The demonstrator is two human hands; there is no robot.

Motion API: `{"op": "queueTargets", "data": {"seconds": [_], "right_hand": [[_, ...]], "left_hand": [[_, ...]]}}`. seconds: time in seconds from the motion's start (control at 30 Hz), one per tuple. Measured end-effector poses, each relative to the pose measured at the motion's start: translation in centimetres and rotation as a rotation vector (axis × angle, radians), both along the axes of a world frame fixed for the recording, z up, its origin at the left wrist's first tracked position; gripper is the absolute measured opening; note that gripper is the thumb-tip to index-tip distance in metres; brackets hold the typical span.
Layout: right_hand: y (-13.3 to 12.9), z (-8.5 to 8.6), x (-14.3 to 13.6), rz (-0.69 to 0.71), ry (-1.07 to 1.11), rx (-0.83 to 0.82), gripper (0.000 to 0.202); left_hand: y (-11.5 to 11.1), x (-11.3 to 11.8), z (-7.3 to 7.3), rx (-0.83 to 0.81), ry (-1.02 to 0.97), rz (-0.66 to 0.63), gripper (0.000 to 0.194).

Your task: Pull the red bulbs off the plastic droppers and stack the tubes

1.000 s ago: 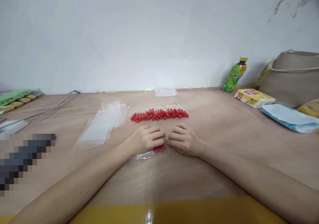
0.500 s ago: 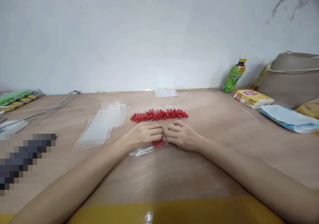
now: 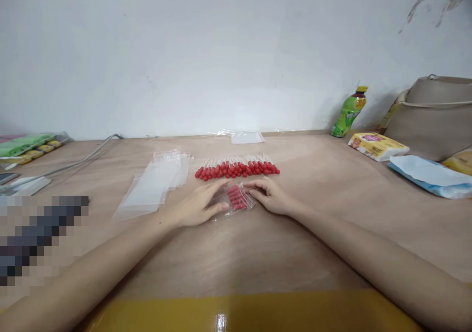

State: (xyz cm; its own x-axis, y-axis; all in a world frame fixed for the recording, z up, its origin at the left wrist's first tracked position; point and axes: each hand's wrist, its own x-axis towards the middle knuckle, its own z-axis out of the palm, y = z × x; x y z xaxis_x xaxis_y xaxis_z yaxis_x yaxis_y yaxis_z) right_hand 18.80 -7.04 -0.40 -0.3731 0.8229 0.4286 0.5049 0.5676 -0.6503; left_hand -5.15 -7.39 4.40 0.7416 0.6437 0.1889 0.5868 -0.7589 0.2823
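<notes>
a pale wall (image 3: 184,56) fills the upper half, above a brown-covered table (image 3: 313,253) with a glossy yellow band along its near edge. on the right stands a large grey-beige bag (image 3: 431,120). on the left lies a dark object (image 3: 40,238), pixelated beyond recognition.

two bare hands meet near the middle. the left hand (image 3: 201,205) is spread wide, its thumb on a clear packet; the right hand (image 3: 273,196) is narrow, fingers curled at the packet's right end, though whether they pinch it cannot be told.

left of the hands, flat clear bags (image 3: 151,189) overlap in a pile. just beyond the hands runs a row of red-tipped sticks (image 3: 238,168), tips toward the person. at far right are a blue-and-white packet (image 3: 431,174), a yellow tissue pack (image 3: 378,146) and a tilted green bottle (image 3: 348,115). smallest, between the hands, the clear packet (image 3: 238,198) shows red tips stacked inside.
</notes>
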Motion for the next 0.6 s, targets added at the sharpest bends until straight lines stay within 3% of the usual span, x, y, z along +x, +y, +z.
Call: {"op": "queueTargets", "data": {"seconds": [0.13, 0.37, 0.6], "right_hand": [[0.5, 0.0, -0.9, 0.005, -0.015, -0.039, 0.024], [0.6, 1.3, -1.5, 0.011, -0.116, -0.13, 0.017], [0.8, 0.3, -1.8, 0.005, 0.201, -0.359, 0.035]], "left_hand": [[-0.8, -1.2, -1.2, -0.081, -0.048, 0.011, 0.058], [-0.6, -0.4, -1.8, -0.131, -0.141, 0.032, 0.056], [-0.5, -0.4, -2.0, -0.133, -0.164, 0.075, 0.053]]}}
